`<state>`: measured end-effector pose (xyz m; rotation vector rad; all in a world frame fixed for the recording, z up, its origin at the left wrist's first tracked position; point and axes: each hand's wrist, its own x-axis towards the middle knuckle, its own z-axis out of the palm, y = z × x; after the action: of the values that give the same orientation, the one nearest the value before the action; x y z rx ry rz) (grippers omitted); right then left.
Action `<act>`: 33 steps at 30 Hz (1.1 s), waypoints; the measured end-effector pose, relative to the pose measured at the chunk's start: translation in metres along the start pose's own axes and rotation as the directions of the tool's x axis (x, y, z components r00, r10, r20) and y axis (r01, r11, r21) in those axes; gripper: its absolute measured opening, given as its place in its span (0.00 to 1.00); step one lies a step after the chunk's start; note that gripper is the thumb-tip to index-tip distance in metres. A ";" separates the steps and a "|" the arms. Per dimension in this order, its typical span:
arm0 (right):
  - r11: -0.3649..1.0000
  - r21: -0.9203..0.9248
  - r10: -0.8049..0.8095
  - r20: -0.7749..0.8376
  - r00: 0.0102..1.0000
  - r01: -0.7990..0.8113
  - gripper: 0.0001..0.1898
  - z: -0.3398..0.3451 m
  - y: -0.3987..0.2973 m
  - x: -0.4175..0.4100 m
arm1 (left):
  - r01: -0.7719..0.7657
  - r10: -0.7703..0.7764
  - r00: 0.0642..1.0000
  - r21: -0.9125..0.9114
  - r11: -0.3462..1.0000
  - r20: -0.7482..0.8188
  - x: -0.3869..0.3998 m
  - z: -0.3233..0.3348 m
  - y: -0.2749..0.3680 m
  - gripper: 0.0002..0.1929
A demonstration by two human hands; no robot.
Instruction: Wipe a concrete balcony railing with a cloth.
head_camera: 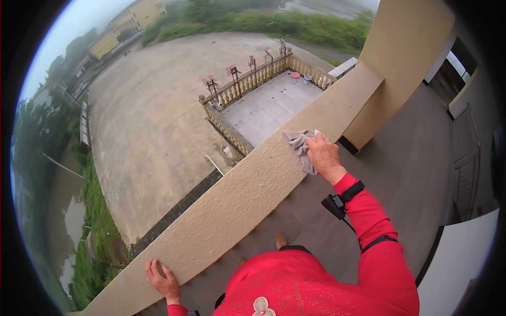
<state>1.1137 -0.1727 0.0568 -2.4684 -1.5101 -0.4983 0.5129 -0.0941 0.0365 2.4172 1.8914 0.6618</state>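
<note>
A crumpled grey cloth (301, 143) lies against the top of a beige textured parapet wall (233, 201). My right hand (325, 155) grips this cloth near the wall's inner edge, and part of it hangs over that edge. Lower down the same wall, at the left, my left hand (163, 279) rests on the top with its fingers spread and nothing in it. Both arms wear red sleeves, and a black device (336, 204) is strapped at my right wrist.
A beige pillar (407, 51) rises at the wall's far end. Beyond the wall, well below, are a balustraded tiled terrace (272, 104) and a concrete yard (158, 130). Grey floor (403, 158) lies on my side, with a metal railing (466, 162) at right.
</note>
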 end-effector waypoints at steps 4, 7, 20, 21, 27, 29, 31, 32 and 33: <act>0.947 0.231 -0.239 0.041 0.970 0.224 0.06 0.000 -0.103 -0.018 | 0.019 -0.020 1.000 0.068 0.997 0.006 -0.002 -0.006 0.001 0.17; 0.724 0.507 -0.544 0.003 0.839 0.468 0.06 -0.021 -0.187 -0.044 | 0.022 -0.021 1.000 0.081 0.997 -0.004 -0.003 -0.007 -0.004 0.17; 0.943 0.188 -0.309 0.186 0.933 0.275 0.06 -0.006 -0.069 0.028 | 0.045 -0.043 0.998 0.055 0.997 -0.037 -0.002 -0.002 -0.002 0.17; 0.942 0.181 -0.315 0.185 0.931 0.283 0.06 -0.002 -0.062 0.029 | 0.052 -0.050 0.998 0.047 0.998 -0.040 -0.001 -0.001 -0.001 0.17; 0.944 0.229 -0.267 0.109 0.957 0.237 0.08 0.007 -0.139 0.013 | 0.011 -0.009 0.999 0.061 0.998 -0.041 0.000 -0.001 0.005 0.17; 0.856 0.395 -0.407 0.118 0.906 0.333 0.07 -0.014 -0.199 -0.004 | 0.033 -0.032 0.999 0.046 0.998 -0.031 -0.001 -0.003 0.007 0.17; 0.692 0.550 -0.604 0.084 0.793 0.468 0.07 -0.022 -0.247 -0.027 | 0.023 -0.022 0.999 0.040 0.999 -0.027 0.000 -0.002 0.009 0.17; 0.587 0.604 -0.706 0.056 0.706 0.540 0.07 -0.027 -0.264 -0.037 | 0.022 -0.021 0.999 0.034 0.999 -0.027 0.000 -0.001 0.010 0.17; 0.470 0.651 -0.796 0.019 0.605 0.596 0.07 -0.031 -0.274 -0.043 | 0.024 -0.023 0.999 0.034 0.999 -0.028 0.000 -0.002 0.011 0.17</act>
<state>0.8465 -0.0939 0.0689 -1.3720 -2.3741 0.3043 0.5229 -0.0975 0.0410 2.4146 1.9545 0.6698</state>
